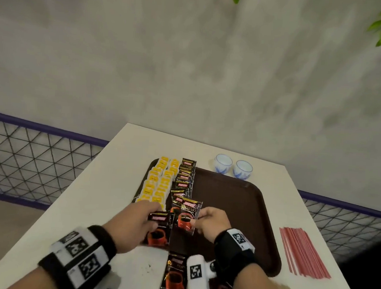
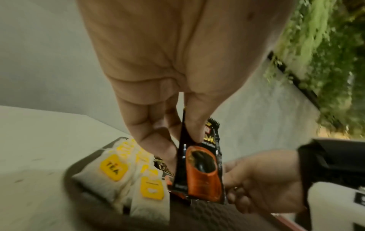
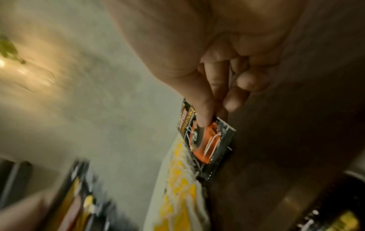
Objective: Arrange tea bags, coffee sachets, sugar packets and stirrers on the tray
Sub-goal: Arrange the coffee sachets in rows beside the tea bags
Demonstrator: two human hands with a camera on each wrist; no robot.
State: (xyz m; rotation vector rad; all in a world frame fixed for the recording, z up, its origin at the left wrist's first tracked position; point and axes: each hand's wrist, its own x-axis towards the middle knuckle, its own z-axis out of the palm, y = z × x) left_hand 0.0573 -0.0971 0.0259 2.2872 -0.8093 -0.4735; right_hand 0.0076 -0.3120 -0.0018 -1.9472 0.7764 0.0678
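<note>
Two glossy foil sachets (image 1: 188, 216), one pinched in each hand (image 1: 211, 222).

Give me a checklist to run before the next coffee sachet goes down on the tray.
1. Right hand pinches its coffee sachet: ok.
2. Left hand holds a second sachet: ok.
3. Coffee column beside the tea bags: ok.
4. Bare tray to its right: ok.
5. Stirrers on tray: not ok, on the table.
6. Sugar packets: cannot tell, none seen.

Tea bags (image 1: 157, 182) lie left of coffee sachets (image 1: 183, 180) on the tray (image 1: 237, 206).
</note>
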